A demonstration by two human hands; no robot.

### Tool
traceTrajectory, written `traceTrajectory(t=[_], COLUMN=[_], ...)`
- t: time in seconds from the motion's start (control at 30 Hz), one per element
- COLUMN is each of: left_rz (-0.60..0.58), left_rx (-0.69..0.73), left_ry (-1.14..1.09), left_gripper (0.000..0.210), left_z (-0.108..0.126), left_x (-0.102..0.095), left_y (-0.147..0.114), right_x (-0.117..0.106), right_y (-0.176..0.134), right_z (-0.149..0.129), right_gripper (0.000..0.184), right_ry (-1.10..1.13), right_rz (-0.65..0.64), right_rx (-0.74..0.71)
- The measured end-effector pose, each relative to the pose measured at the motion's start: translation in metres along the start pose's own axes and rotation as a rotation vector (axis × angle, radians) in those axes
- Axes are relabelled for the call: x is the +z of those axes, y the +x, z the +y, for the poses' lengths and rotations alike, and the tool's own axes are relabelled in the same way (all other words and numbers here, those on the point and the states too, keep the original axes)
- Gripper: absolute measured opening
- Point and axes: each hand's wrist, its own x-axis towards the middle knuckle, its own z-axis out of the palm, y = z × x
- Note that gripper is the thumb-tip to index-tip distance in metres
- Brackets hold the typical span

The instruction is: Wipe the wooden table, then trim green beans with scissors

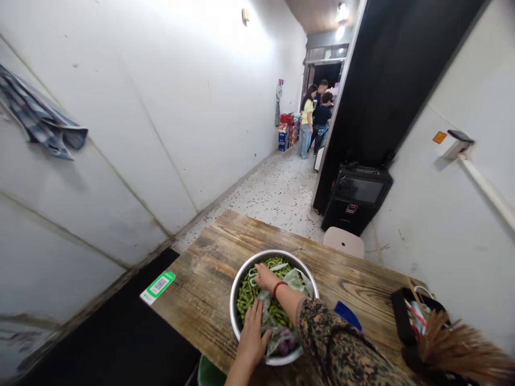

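A round metal bowl (234, 300) full of green edamame pods (246, 298) sits on the wooden table. My right hand (266, 277) reaches into it, fingers closed over the middle of a pair of scissors (279, 267) with pale green handles. The handles stick out left of the fingers and the blade to the right. My left hand (251, 333) lies over the bowl's near left rim, fingers stretched out and touching the pods beside a clear plastic bag (266, 316). Purple round items (286, 342), perhaps onions or garlic, show through plastic at the near side.
On the wooden table (201, 279) lie a green QR card (160, 287), a blue object (347, 315), and a black holder (402, 316) beside a brown brush (454, 343). Beyond stand a pink stool (344, 241) and a black speaker (356, 198). Several people (316, 115) stand far off.
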Motion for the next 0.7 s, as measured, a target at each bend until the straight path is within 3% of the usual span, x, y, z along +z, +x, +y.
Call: traceTrajectory(t=[0.1,0.2,0.43,0.57,0.7], left_rz=[-0.013,-0.016,0.057,0.141,0.196], left_rx=[-0.005,-0.004,0.062,0.145,0.211], left_ry=[0.005,0.014,0.038,0.052,0.041], left_gripper=[0.076,0.076,0.073,0.07,0.069], left_z=[-0.001,-0.001,-0.015,-0.024,-0.016], left_x=[0.0,-0.001,0.012,0.017,0.005], left_y=[0.0,0.001,0.01,0.016,0.015], right_x=[0.012,0.014,-0.017,-0.041,-0.051], right_y=[-0.001,-0.008,-0.041,-0.082,-0.151], right_z=[0.002,0.001,-0.009,-0.007,0.012], right_gripper=[0.054,0.043,0.028,0.033,0.033], right_ry=[0.008,0.028,0.197,0.353,0.596], right_rz=[-0.048,-0.056,0.089,0.13,0.143], right_rx=[0.031,0.054,-0.031,-0.095,-0.042])
